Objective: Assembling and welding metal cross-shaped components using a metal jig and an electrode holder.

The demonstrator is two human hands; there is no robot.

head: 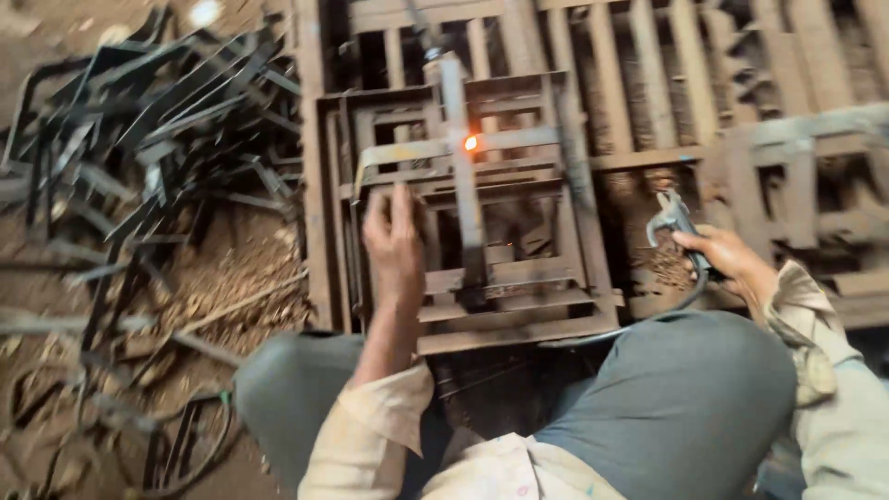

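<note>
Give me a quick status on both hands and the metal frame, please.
Left hand resting on metal frame. Right hand gripping electrode holder, off to the side. Weld spot glowing orange. Scrap strips piled left.

I'm looking down into a rough metal-fabrication workshop. Stacked steel frames (482, 213) lie before me, one joint still glowing orange (470, 143). A tangled heap of cut steel strips (139, 139) sits on the dirt floor (231, 287), and an electrode holder (674, 222) trails its cable.

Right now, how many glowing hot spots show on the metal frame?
1: a single orange glowing spot where the upright strip crosses the horizontal strip on the metal frame, above the left hand. Others may be hidden by blur.
</note>
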